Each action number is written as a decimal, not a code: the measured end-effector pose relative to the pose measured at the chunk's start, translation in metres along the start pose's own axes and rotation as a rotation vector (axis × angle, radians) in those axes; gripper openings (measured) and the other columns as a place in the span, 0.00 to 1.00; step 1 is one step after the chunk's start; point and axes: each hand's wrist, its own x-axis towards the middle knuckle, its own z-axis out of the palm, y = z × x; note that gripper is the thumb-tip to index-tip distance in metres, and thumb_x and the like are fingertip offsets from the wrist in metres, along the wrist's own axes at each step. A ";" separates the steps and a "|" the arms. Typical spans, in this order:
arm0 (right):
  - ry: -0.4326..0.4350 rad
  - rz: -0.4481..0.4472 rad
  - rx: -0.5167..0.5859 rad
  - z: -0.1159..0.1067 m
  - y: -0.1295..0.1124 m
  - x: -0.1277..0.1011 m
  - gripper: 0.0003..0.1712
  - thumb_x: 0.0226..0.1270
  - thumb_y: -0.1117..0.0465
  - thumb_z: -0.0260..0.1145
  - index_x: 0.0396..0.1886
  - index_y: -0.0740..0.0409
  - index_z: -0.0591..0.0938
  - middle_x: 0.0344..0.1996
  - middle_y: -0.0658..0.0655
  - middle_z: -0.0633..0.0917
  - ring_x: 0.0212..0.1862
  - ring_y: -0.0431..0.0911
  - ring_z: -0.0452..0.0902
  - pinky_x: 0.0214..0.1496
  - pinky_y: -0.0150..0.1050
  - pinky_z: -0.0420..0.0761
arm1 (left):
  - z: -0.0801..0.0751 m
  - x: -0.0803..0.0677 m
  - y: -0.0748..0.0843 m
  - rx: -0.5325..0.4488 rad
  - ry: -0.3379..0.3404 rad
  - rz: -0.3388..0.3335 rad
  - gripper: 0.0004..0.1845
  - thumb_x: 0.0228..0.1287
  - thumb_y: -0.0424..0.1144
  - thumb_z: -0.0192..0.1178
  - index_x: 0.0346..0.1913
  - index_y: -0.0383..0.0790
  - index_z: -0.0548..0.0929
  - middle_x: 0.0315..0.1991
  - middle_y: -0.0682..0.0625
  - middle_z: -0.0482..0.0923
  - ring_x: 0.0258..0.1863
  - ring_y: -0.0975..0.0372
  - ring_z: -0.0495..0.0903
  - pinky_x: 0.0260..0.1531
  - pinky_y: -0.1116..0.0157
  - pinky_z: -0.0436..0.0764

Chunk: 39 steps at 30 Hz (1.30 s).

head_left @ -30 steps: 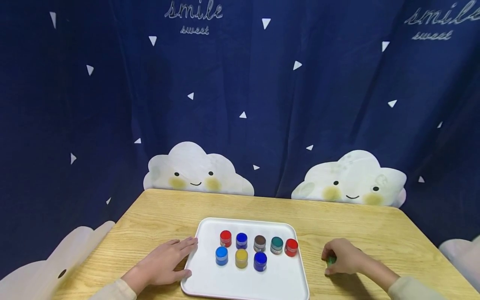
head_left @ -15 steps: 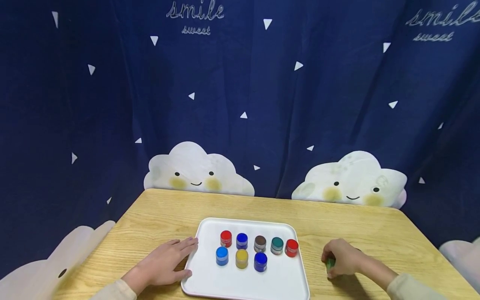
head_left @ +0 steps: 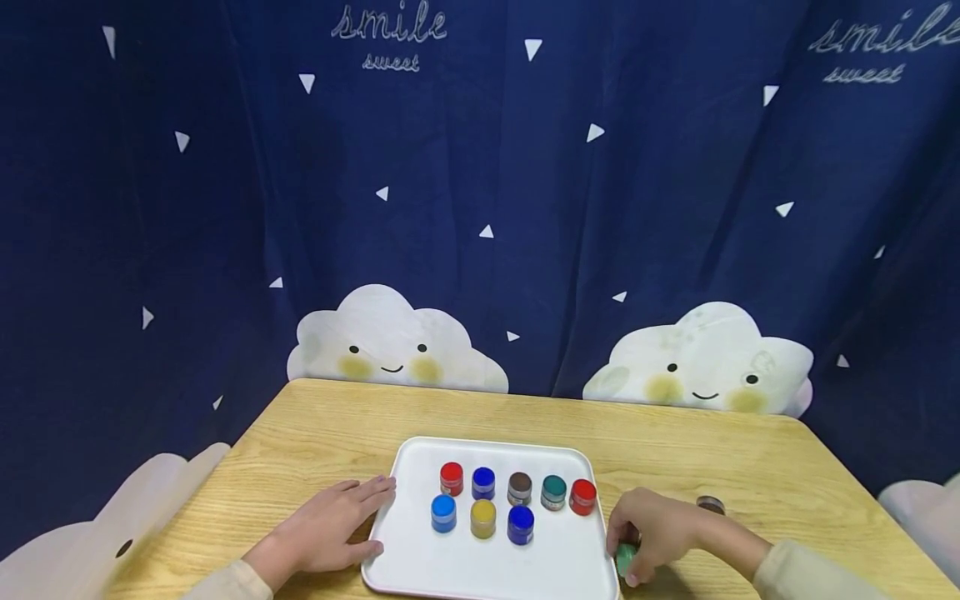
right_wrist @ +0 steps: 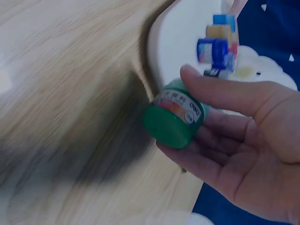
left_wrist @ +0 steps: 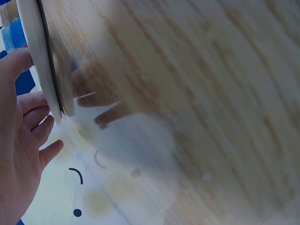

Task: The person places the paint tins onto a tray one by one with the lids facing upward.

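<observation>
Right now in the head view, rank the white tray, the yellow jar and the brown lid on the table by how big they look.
1. White tray, by far the largest.
2. Yellow jar, standing on the tray.
3. Brown lid, a low disc on the table, slightly smaller than the jar; it lies off to the right, so that gap is less sure.

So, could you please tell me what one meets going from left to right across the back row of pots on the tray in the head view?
Red pot → blue pot → brown pot → teal pot → second red pot, all on the white tray.
</observation>
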 end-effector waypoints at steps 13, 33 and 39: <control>0.042 -0.043 0.187 0.007 -0.019 0.031 0.14 0.47 0.66 0.76 0.36 0.65 0.85 0.33 0.54 0.87 0.34 0.29 0.79 0.37 0.27 0.84 | 0.001 0.000 0.000 -0.002 0.003 -0.003 0.39 0.60 0.63 0.56 0.69 0.44 0.68 0.70 0.50 0.68 0.67 0.55 0.70 0.65 0.47 0.71; 0.350 0.035 0.530 0.043 -0.003 0.050 0.23 0.49 0.70 0.74 0.47 0.74 0.82 0.44 0.69 0.84 0.42 0.30 0.81 0.45 0.24 0.83 | 0.003 0.000 0.001 0.000 0.018 0.009 0.39 0.60 0.62 0.57 0.69 0.43 0.69 0.70 0.50 0.69 0.66 0.55 0.71 0.64 0.47 0.72; 0.385 0.041 0.523 0.047 0.000 0.048 0.27 0.47 0.70 0.75 0.50 0.75 0.80 0.44 0.66 0.82 0.44 0.31 0.80 0.47 0.22 0.81 | 0.002 0.001 -0.001 0.013 0.021 0.013 0.38 0.60 0.62 0.56 0.69 0.43 0.69 0.70 0.50 0.68 0.67 0.55 0.71 0.65 0.48 0.72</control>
